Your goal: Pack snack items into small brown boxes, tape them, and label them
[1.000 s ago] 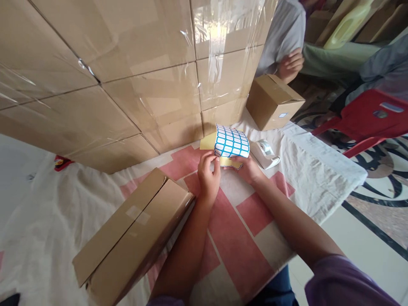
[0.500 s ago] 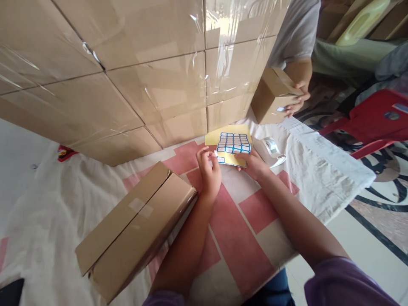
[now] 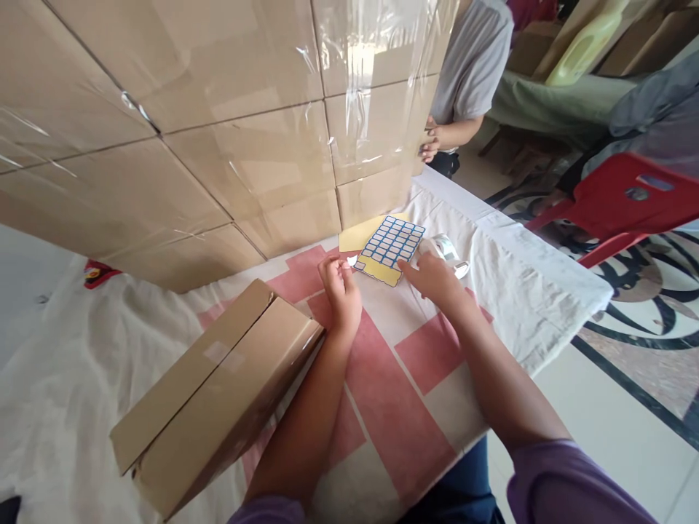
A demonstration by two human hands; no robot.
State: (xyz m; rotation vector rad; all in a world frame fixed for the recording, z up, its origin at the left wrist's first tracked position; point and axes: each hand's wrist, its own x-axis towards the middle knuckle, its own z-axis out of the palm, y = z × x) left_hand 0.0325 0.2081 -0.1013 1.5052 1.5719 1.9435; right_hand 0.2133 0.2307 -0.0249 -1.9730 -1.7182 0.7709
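Observation:
My left hand (image 3: 342, 295) pinches a small white label (image 3: 352, 260) between thumb and fingertips, just off the left edge of a label sheet (image 3: 390, 240). That sheet has rows of blue-bordered white labels on a yellow backing and lies on the table. At its lower right corner is my right hand (image 3: 434, 279), fingers loosely apart, a fingertip at the sheet's edge and nothing gripped. Beneath the sheet, a second yellow sheet (image 3: 352, 236) shows. A white tape dispenser (image 3: 451, 251) is partly hidden behind my right hand. A closed cardboard box (image 3: 218, 393) rests left of my left forearm.
A tall stack of taped cardboard boxes (image 3: 262, 160) walls the table's far side. Past its right end, a co-worker's hand (image 3: 429, 143) holds a box that is mostly hidden. A red chair (image 3: 633, 204) stands beyond the table's right edge. A cloth (image 3: 507, 276) covers the table.
The label sheet went from my right hand down onto the table, and that hand let go. My left hand drew a label clear. The co-worker's box moved behind the stack.

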